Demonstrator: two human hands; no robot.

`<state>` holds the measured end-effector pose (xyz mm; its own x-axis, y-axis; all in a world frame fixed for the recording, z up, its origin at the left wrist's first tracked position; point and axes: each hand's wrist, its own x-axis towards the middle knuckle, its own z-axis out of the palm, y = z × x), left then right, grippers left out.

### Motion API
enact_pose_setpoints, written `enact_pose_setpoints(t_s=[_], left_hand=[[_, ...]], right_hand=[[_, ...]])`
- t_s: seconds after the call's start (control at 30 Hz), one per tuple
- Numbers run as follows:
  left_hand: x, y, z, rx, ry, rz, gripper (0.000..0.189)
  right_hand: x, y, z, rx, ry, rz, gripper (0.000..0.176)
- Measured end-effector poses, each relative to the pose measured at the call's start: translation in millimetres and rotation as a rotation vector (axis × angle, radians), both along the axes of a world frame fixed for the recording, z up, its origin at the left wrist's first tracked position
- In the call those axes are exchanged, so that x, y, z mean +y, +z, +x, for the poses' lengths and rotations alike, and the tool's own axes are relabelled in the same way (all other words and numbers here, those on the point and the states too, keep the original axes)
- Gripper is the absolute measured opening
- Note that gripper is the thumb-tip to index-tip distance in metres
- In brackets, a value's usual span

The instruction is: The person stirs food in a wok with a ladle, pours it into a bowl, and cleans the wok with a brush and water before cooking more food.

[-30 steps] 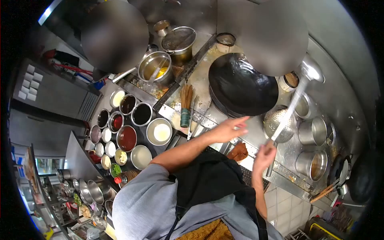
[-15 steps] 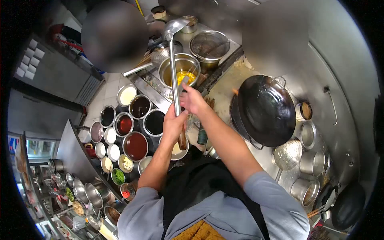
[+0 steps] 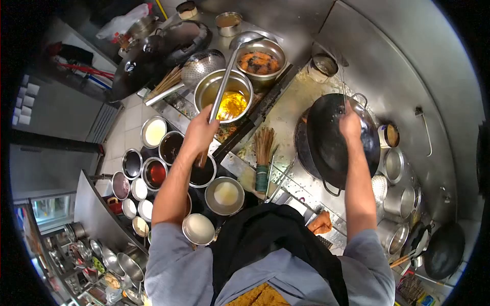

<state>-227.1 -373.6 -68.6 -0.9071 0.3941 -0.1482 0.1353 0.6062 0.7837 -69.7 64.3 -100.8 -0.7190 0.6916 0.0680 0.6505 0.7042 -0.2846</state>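
My left hand (image 3: 200,130) is closed around a long metal ladle (image 3: 224,84). Its wooden end (image 3: 201,159) sticks out below the fist, and its bowl (image 3: 247,39) hangs at the rim of a pot of orange-brown food (image 3: 259,62). Under the ladle's shaft stands a steel pot with yellow oil (image 3: 231,104). My right hand (image 3: 350,124), a closed fist over the black wok (image 3: 332,143), grips a thin metal handle (image 3: 343,84). It looks like the mesh strainer's handle; the far end blends into the steel wall.
Bowls of dark sauce, red liquid (image 3: 154,173) and white contents (image 3: 198,228) stand at the left. A bamboo brush (image 3: 263,158) lies between the bowls and the wok. A perforated skimmer (image 3: 203,69) rests behind the oil pot. Steel pots (image 3: 393,237) line the right side.
My hands have parted: the right moved from beside the ladle to above the wok. The mesh strainer has left the back pot, exposing its food. The ladle and left hand shifted slightly left.
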Motion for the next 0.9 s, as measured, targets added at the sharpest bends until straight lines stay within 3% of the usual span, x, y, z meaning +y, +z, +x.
enact_pose_setpoints(t_s=[0.13, 0.3, 0.37, 0.43, 0.5, 0.57, 0.63, 0.73, 0.9], left_hand=[[32.9, -29.0, -46.2, 0.268, -0.127, -0.132, 0.051], [64.7, -36.4, -72.2, 0.291, -0.201, -0.34, 0.052], [72.2, -46.4, -78.6, 0.306, -0.215, -0.436, 0.051], [77.0, -52.5, -83.9, 0.351, -0.251, -0.472, 0.048], [81.6, -42.7, -88.4, 0.392, -0.283, -0.507, 0.046], [87.8, -16.0, -96.7, 0.002, -0.319, -0.404, 0.04], [84.5, -23.3, -126.5, -0.039, -0.368, -0.38, 0.043], [92.7, 40.4, -131.0, -0.606, -0.208, -0.245, 0.022], [116.7, 75.8, -144.6, -0.565, -0.266, -0.304, 0.015]], right_hand=[[46.8, -17.4, 0.5, -0.113, 0.016, 0.086, 0.056], [2.7, 26.5, 20.5, 0.189, -0.033, -0.129, 0.057], [7.0, 0.5, 36.5, 0.332, 0.074, -0.121, 0.058], [-11.0, -6.3, 54.7, 0.446, 0.08, -0.304, 0.059], [-38.7, 2.6, 70.5, 0.525, -0.054, -0.748, 0.06], [-65.7, 21.0, 84.7, 0.568, -0.114, -0.938, 0.062], [-77.7, 21.7, 98.9, 0.622, -0.13, -1.117, 0.062], [-88.2, 10.4, 114.7, 0.668, -0.14, -1.222, 0.058], [-104.8, 4.7, 128.1, 0.717, -0.181, -1.344, 0.055]])
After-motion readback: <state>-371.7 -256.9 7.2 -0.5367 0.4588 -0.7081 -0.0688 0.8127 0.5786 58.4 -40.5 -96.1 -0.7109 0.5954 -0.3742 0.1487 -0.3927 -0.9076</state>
